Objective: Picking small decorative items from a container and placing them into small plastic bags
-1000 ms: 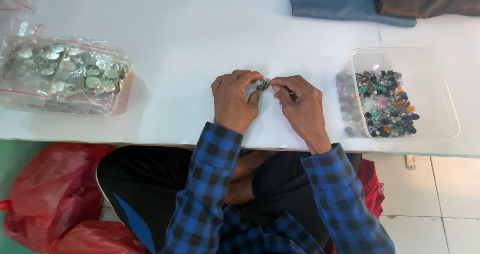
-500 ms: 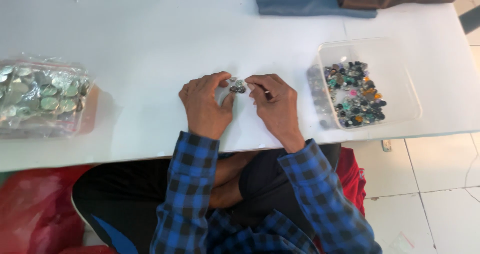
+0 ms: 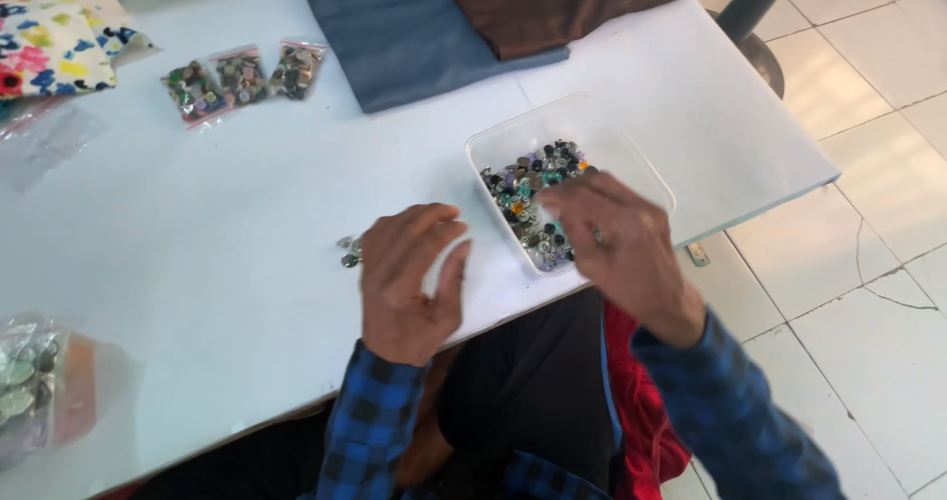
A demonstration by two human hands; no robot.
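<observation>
Head view, left hand: the left hand [image 3: 406,281] hovers just above the white table [image 3: 247,214], fingers loosely curled and spread, holding nothing that shows.
Head view, small pieces: two or three small metal pieces [image 3: 348,251] lie on the table just beside the left fingertips; whether they touch is unclear.
Head view, right hand: the right hand [image 3: 619,242] reaches over the clear plastic tray [image 3: 513,137], fingers drawn together at the tips over the contents; blur hides whether they pinch anything.
Head view, tray contents: mixed coloured beads and buttons [image 3: 533,189] fill the tray's near side.
Head view, far table: three small clear bags of pieces [image 3: 242,76] lie in a row; blue folded cloth [image 3: 414,36] and brown cloth [image 3: 552,2] lie beyond the tray.
Head view, left edge: a floral cloth [image 3: 49,36] at the far corner, a clear bag of pale round pieces [image 3: 25,382] near the front.
</observation>
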